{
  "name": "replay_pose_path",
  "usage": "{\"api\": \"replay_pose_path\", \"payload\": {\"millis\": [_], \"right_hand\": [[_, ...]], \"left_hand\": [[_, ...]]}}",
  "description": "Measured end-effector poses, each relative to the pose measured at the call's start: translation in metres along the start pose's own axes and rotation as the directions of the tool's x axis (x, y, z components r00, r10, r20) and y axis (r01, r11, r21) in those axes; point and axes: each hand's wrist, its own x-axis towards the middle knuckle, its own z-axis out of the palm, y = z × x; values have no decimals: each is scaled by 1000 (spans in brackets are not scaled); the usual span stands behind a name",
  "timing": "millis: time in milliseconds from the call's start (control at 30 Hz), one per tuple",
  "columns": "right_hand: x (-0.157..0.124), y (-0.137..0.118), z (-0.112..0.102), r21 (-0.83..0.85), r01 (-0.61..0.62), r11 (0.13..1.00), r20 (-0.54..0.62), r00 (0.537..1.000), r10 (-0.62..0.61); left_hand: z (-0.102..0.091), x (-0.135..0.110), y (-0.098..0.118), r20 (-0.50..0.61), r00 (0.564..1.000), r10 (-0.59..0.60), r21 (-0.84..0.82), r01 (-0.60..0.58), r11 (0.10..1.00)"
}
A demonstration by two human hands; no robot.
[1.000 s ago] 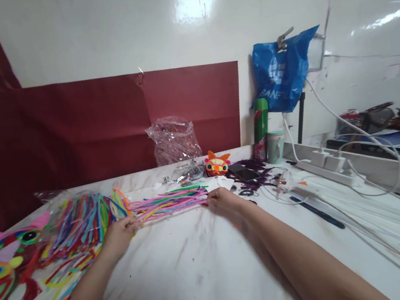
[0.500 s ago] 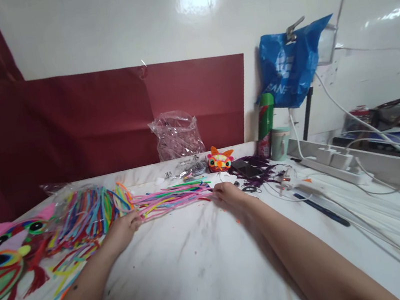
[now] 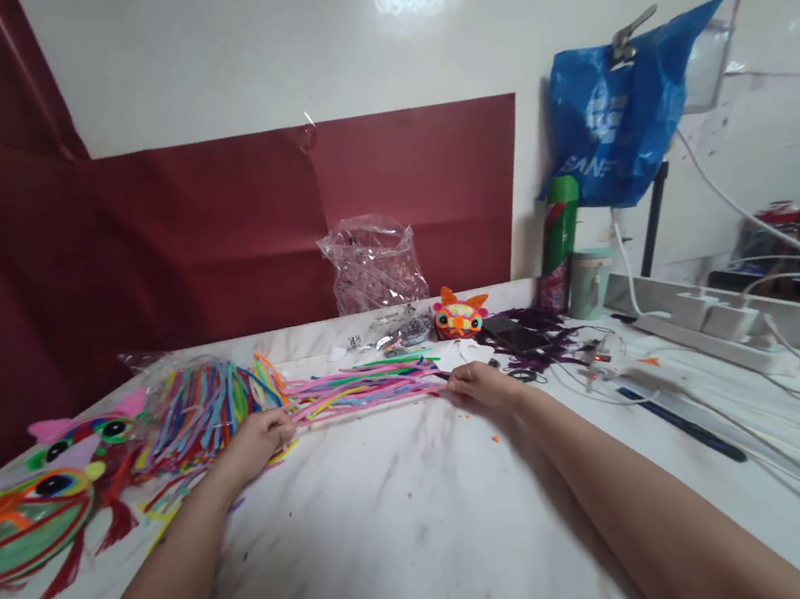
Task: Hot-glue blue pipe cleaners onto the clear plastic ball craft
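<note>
Both hands grip one bundle of pipe cleaners (image 3: 365, 388) lying flat on the worktop (image 3: 408, 541): left hand (image 3: 260, 441) at one end, right hand (image 3: 480, 385) at the other (fingers curled).

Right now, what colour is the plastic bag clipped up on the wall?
The plastic bag is blue with white lettering; the head view shows it.
</note>
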Motion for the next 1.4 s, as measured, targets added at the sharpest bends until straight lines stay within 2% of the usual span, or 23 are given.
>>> {"api": "replay_pose_path", "payload": {"millis": [100,467,633,700,833,967,1100,1167,1267,1400], "right_hand": [[-1,-7,4,68,16,998,-12,1000,-15],[-6,-24,6,225,39,974,-190,982,4],[-3,-34,6,262,84,961,-301,954,-2],[-2,-36,5,270,98,958,-338,941,-1],[-2,-37,4,275,105,956,-366,930,3],[-3,-39,5,260,101,960,-341,940,-7],[-2,-46,11,261,116,958,-281,959,-39],[-2,-49,14,273,120,954,-255,966,-48],[-3,-55,16,296,128,947,-221,973,-63],[-6,-60,14,327,152,933,-180,979,-96]], "left_hand": [[1,1,-2,-62,998,-14,3,15,1000],[4,1,3,-171,985,-34,29,39,999],[13,7,3,-366,926,-91,64,123,990],[17,9,2,-399,910,-109,71,150,986],[19,6,1,-347,936,-60,132,112,985],[4,0,1,-209,977,36,213,10,977],[-3,-4,12,-200,965,169,310,-101,945],[7,-6,23,-192,951,241,359,-160,920],[32,-12,39,-116,941,319,400,-250,882],[62,-17,51,-80,935,346,447,-276,851]]}}
